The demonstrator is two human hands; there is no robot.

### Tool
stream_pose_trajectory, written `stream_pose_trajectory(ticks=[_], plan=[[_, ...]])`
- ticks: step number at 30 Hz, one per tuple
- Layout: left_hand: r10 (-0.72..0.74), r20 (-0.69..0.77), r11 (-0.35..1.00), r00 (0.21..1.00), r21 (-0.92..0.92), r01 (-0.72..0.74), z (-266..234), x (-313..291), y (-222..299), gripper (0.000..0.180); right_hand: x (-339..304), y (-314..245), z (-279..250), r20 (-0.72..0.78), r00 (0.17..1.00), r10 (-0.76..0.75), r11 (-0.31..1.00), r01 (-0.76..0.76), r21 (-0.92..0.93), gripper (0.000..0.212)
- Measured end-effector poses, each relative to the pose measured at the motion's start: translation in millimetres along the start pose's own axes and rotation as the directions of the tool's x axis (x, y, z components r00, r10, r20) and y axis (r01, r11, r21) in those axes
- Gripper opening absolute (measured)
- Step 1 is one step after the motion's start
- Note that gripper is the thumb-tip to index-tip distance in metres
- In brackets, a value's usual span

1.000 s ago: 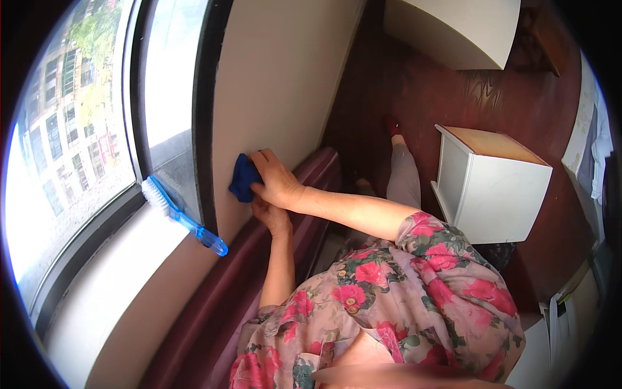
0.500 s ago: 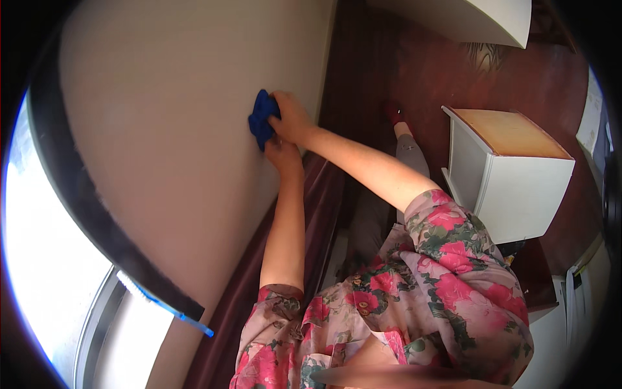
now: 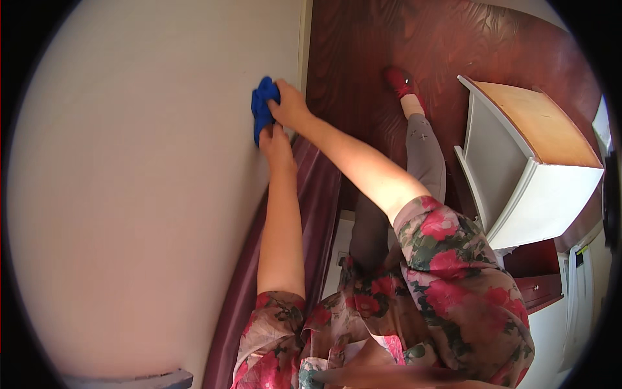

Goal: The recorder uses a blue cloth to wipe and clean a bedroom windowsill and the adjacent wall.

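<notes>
A bunched blue cloth (image 3: 263, 107) is against the pale wall (image 3: 149, 168), close to the wall's far right edge. My right hand (image 3: 290, 106) grips the cloth from its right side, fingers bent over it. Just below, my left hand (image 3: 277, 146) holds the lower end of the same cloth, its fingers closed on it. Both arms reach forward and the hands nearly touch each other. Part of the cloth is hidden behind the fingers.
A dark maroon curtain (image 3: 243, 285) hangs beside my left arm. On the right, a white cabinet with a wooden top (image 3: 544, 194) stands on the reddish-brown floor (image 3: 363, 45). My foot in a red shoe (image 3: 398, 79) is on that floor. A dark strip (image 3: 139, 381) shows at lower left.
My view has turned, so the bright window and the blue-handled brush at left are out of sight. Both hands stay on the cloth, which sits slightly higher in the picture.
</notes>
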State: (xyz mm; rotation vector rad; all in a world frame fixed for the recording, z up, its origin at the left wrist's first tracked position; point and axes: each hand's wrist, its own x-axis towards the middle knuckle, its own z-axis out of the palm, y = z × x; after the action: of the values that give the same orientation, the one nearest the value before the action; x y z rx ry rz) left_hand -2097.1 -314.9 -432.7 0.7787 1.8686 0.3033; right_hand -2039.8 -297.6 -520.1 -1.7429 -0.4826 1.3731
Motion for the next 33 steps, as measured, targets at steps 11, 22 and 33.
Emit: stream_pose_trajectory(ticks=[11, 22, 33], plan=[[-0.341, -0.177, 0.94, 0.923, -0.077, 0.333, -59, 12, -133, 0.043, -85, 105, 69, 0.317, 0.906, 0.281, 0.952, -0.304, 0.024, 0.043], [-0.269, 0.032, 0.951, 0.962, -0.15, 0.271, 28, 67, -51, 0.032, 50, 90, 24, 0.099, 0.861, 0.5, 0.864, -0.503, 0.01, 0.052], [0.278, 0.065, 0.892, 0.958, -0.389, -0.232, 65, -17, 158, 0.029, 71, -196, -96, -0.127, 0.99, 0.055, 0.997, -0.047, 0.066, 0.047]])
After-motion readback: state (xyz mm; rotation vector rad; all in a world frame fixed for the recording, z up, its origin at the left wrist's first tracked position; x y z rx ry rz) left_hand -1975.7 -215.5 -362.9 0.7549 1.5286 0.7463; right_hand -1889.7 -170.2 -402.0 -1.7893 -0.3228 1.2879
